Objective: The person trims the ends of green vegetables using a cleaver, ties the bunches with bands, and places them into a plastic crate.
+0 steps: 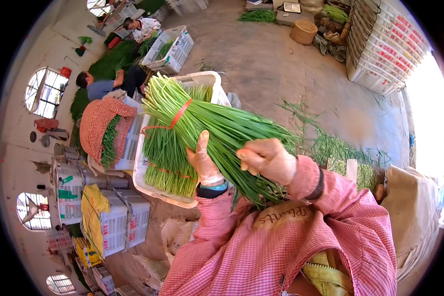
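A large bunch of garlic chives point(222, 118) lies slantwise in front of me, pale stems at the upper left and green leaves toward the lower right. A red tie point(181, 113) circles it near the stems, with a loose end hanging left. My left hand point(204, 160) is closed around the bunch from below, thumb up along its side; pale tape wraps part of this hand. My right hand point(270, 160) is curled over the leaf side, fingers pinched at the leaves. Beneath, a white plastic crate point(139, 172) holds more tied chive bunches point(167, 181).
Two people point(101, 86) point(145, 29) sit by heaped greens at the upper left. Another white crate point(182, 49) stands near them. Stacked crates point(380, 54) rise at the upper right. Loose leaf scraps point(335, 148) litter the floor; a beige cloth point(412, 212) hangs at right.
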`<state>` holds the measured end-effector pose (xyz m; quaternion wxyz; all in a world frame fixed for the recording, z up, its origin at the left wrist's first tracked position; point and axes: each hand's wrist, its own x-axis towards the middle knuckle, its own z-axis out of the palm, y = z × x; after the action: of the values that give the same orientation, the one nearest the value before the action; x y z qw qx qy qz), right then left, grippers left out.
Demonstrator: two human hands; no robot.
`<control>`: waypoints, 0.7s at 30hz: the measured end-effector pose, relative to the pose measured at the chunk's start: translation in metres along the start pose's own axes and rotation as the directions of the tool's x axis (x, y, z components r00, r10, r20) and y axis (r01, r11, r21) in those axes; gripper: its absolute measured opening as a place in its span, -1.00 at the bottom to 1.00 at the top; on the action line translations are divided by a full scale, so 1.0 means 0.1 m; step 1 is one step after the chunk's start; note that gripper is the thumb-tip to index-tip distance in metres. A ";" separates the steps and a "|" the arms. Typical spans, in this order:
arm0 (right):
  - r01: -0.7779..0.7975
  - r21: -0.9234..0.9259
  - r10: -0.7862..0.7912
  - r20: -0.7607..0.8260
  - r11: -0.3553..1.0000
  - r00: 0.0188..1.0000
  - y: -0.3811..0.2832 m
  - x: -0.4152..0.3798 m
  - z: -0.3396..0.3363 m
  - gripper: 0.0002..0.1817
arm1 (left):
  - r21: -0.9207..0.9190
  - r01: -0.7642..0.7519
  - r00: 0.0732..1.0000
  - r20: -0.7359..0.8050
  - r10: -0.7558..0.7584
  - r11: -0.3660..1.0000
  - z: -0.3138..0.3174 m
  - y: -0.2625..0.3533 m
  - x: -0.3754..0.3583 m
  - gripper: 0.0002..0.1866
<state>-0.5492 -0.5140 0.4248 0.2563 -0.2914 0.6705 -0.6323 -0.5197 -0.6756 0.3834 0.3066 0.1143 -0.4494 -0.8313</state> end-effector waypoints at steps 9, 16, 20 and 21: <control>-0.531 -0.541 0.109 -0.626 0.652 0.772 0.41 -0.93 -0.40 -0.82 | -0.277 0.530 0.846 0.247 -0.473 0.802 -0.58 0.32 0.78 -0.50; -0.379 -0.392 0.288 -0.271 0.838 0.918 -0.25 -0.03 -0.06 -0.55 | -0.204 0.517 0.845 0.280 -0.457 0.831 -0.52 0.37 0.88 -0.50; 0.030 -0.494 -0.154 -0.212 0.869 0.965 0.00 0.16 0.14 -0.71 | -0.195 0.473 0.856 0.334 -0.396 0.859 -0.43 0.43 0.86 -0.49; 0.142 -0.466 -0.280 -0.242 0.874 0.929 -0.02 0.08 0.18 -0.72 | -0.225 0.483 0.853 0.341 -0.396 0.846 -0.38 0.48 0.83 -0.48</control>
<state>-0.5419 -0.5323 0.4253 0.0069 -0.3137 0.7908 -0.5255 -0.5479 -0.7719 0.4076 0.0527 0.0474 -0.3172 -0.9457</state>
